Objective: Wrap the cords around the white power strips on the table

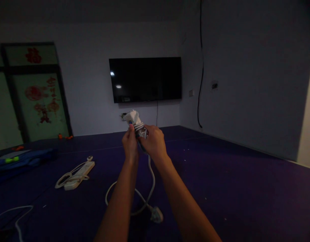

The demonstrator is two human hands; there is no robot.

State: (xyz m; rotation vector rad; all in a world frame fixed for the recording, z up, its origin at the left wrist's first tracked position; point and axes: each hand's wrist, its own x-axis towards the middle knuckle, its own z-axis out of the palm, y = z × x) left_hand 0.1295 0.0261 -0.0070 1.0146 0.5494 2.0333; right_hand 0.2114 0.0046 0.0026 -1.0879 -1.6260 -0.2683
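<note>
Landmark for all places: the held white power strip; sides as the wearer sees them.

Item 1. The held white power strip, raised above the purple floor, tilted, several turns of its pale cord wound around it. Left hand: grip closed on the strip's left side, thumb upright against it. Right hand: narrow grip, fingers bent on the cord at the strip's right side; whether they also press the casing cannot be told.

Item 2. The cord's free length, hanging below the landmark, looped on the floor, ending in a pale plug.

Item 3. Second white power strip, on the floor left of and lower than the landmark; its cord loosely coiled, round plug at the far end.

Item 4. Blue cloth item, farther left, bearing a yellow-green object.

Item 5. Pale cable, lower left of the landmark.

Item 6. Wall-mounted television, screen dark, behind and above.

Item 7. Black cable, running down the wall to the right.

Item 8. Door with red decorations, behind, far left.
</note>
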